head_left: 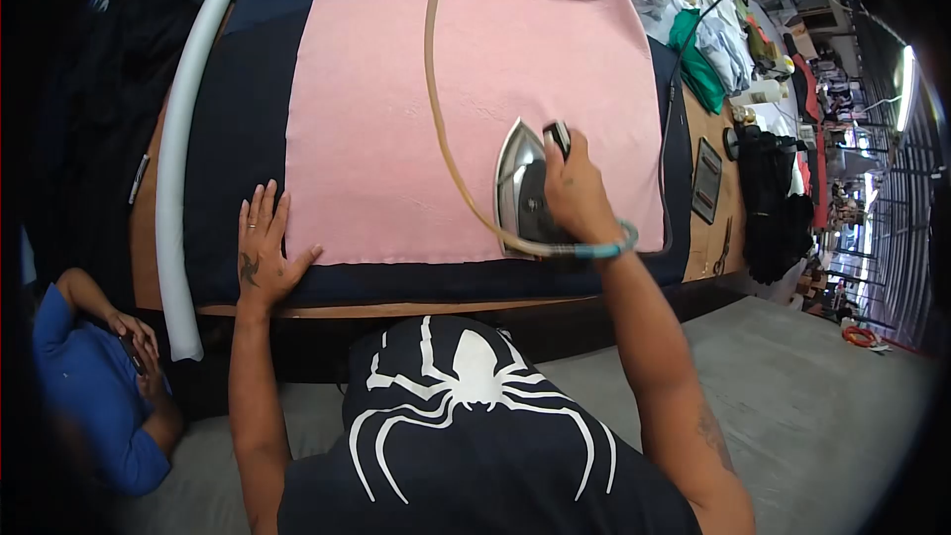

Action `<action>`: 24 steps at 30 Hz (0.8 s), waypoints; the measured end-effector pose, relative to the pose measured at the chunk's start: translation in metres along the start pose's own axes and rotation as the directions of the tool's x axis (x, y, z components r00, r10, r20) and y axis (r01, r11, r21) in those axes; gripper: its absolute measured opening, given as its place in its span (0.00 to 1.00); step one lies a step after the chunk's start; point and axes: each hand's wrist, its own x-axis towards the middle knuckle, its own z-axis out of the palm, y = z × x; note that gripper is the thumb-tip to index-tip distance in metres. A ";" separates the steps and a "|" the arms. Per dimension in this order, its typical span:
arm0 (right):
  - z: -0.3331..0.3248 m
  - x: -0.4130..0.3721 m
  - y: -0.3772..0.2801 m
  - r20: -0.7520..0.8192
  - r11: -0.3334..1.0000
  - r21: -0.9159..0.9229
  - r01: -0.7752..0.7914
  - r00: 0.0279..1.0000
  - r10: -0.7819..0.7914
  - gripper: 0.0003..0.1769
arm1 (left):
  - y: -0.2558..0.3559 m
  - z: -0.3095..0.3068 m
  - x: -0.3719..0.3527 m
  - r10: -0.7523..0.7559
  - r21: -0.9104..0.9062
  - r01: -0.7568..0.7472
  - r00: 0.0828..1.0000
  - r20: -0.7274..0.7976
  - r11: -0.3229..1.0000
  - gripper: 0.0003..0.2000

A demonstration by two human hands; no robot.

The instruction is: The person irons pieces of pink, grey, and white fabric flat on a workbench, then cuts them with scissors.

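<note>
Pink fabric (376,168) lies spread over a dark cloth (233,129) on the table, its far edge bunched up in a fold. My right hand (577,188) grips the handle of a steam iron (520,183), which rests on the pink fabric near its right front part. A yellowish hose (436,89) runs from the top of the view to the rear of the iron, by my wrist. Flat at the fabric's front left corner lies my left hand (263,246), fingers stretched, touching the dark cloth and the pink edge.
A white roll (183,149) lies along the left side, beside a pen (138,179). Scissors (723,246) and a flat grey tray-like piece (706,178) are on the right. Heaped garments (693,59) stand behind them. A person in a blue shirt (94,396) sits at left.
</note>
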 end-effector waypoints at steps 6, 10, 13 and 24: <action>0.000 0.004 -0.003 -0.048 0.998 0.046 0.043 0.998 -0.041 0.24 | 0.000 0.000 -0.001 0.012 -0.014 -0.012 1.000 -0.013 1.000 0.42; 0.002 0.008 -0.003 -0.026 1.000 -0.003 -0.009 1.000 0.009 0.24 | -0.003 -0.003 0.001 0.034 0.001 -0.034 0.999 -0.027 0.999 0.41; 0.005 -0.002 0.006 -0.052 0.999 0.001 0.045 0.998 -0.044 0.24 | 0.002 -0.005 0.000 0.010 -0.016 -0.010 1.000 0.016 1.000 0.41; -0.003 -0.004 -0.033 -0.048 0.999 0.030 0.030 0.998 -0.029 0.27 | 0.000 -0.004 -0.005 0.016 -0.055 -0.018 0.999 -0.039 0.998 0.40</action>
